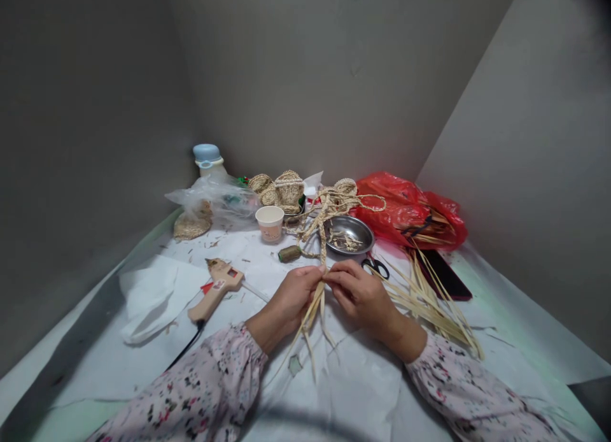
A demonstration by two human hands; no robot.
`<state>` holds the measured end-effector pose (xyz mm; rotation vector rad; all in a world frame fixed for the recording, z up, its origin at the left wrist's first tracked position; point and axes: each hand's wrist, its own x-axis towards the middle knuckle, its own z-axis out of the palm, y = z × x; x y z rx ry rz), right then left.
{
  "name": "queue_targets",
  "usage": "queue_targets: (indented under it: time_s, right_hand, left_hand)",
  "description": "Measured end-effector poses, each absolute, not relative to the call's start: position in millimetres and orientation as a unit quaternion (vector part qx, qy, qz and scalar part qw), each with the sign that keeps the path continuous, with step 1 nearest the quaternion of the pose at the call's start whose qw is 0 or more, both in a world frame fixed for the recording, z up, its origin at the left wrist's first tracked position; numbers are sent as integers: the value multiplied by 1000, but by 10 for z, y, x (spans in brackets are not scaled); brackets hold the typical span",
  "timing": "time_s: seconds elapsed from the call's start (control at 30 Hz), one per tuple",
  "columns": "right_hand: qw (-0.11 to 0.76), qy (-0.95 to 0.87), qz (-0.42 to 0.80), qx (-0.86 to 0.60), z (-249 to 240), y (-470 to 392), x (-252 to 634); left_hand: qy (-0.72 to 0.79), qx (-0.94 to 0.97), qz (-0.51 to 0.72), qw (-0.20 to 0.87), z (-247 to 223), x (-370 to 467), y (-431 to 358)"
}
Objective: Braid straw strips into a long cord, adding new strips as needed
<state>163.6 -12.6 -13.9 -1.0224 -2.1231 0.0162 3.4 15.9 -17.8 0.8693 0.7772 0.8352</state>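
Note:
A pale straw braid (323, 248) runs from a heap of braided cord down to my two hands at the centre of the table. My left hand (296, 299) pinches the braid's near end, with loose straw strands (311, 314) hanging below it and fanning toward me. Right beside it, my right hand (358, 292) has thumb and fingertips closed on the strands at the same spot. The fingertips of both hands nearly touch, and the exact crossing of the strands is hidden between them.
At left lie a glue gun (217, 292) and white sheet (153, 295). Beyond stand a paper cup (270, 224), metal bowl (363, 233), clear plastic bag (219, 197) and red bag (391, 200). Scissors (379, 268), loose straw (429, 302) and a dark flat object (446, 276) lie at right.

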Motion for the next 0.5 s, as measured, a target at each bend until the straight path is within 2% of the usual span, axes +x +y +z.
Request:
queue_targets:
  time_s: [0.5]
  right_hand:
    - [401, -815, -4, -418, -99, -187, 1561]
  left_hand:
    - [334, 387, 400, 761, -99, 45, 153]
